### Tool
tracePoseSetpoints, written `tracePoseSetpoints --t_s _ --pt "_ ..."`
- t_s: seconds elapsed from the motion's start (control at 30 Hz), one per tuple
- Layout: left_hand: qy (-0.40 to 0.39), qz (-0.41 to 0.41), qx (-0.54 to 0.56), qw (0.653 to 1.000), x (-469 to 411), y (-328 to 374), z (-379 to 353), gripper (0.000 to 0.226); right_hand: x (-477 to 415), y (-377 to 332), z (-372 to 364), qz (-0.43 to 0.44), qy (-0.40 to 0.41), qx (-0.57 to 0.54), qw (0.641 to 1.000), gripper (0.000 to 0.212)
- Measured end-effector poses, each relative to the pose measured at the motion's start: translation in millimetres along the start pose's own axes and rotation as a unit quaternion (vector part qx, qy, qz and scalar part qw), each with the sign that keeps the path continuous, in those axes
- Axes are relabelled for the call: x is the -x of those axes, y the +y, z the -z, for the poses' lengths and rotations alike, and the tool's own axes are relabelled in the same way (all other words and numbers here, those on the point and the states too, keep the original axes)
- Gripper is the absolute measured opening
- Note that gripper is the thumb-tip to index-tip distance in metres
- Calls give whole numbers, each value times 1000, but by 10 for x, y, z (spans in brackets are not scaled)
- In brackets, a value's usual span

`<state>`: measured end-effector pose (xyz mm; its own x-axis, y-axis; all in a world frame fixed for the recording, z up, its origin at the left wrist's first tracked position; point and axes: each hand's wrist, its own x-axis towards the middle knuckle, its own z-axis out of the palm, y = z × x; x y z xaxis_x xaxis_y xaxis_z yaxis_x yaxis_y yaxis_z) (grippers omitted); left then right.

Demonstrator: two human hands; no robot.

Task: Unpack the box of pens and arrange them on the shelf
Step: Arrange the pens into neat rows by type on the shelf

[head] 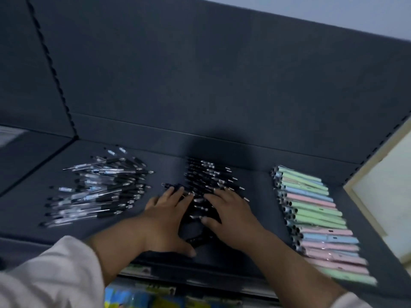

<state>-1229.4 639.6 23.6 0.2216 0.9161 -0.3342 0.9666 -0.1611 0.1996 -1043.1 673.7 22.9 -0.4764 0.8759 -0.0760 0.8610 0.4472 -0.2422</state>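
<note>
While both hands rest on the middle heap, most of the job looks done. Three groups of pens already lie on the shelf (260,185). The clear pens (100,192) sit in a loose fan on the left. The black pens (206,174) are in the centre. The pastel pens (315,218) run in a neat row down the right side.

The left hand (169,218) and right hand (232,213) are open, fingers spread and fairly straight. They press down on the near end of the black pens and grip nothing. My guess is that squaring up this pile, and perhaps tidying the clear ones, is what remains. No box is in view, so I cannot tell whether more pens wait to come out.

The shelf is dark and matte, with a dark back panel (200,74). Colourful goods (133,296) show on a level below, and a pale framed panel (389,185) stands to the right. The light is dim and the edges are blurred.
</note>
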Motion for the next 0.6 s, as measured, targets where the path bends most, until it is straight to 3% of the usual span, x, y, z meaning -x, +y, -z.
tracePoseSetpoints --t_s 0.23,0.33,0.43,0.6 --pt "34 -52 21 998 -52 -165 -37 96 198 -88 -69 -64 100 -63 991 31" --pt "78 -30 90 992 -97 -173 -3 88 239 -25 -75 -142 148 -65 977 41" --pt "107 37 156 981 -220 -222 20 92 257 70 -105 -226 134 -124 957 59" --pt "112 67 202 971 -308 -71 -108 88 240 -64 -254 -231 101 -183 950 73"
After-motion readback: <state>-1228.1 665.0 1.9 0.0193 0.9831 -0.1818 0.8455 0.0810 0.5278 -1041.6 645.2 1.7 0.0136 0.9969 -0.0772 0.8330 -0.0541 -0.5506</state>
